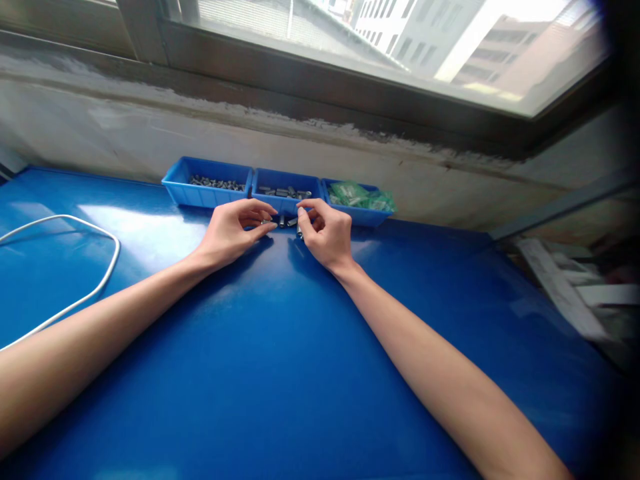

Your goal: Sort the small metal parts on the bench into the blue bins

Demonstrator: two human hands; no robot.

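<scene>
near side of middle blue bin [290, 180]: left hand [227, 230] and right hand [327, 233] curled at small metal cylinders [282, 221] (grip on any: can't tell).

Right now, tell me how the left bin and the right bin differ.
The left bin holds loose little metal parts; the right bin shows green plastic. The left bin's contents sit below its rim, while the right bin's plastic spills over its right end. Both are blue, open-topped and in the same row by the wall.
</scene>
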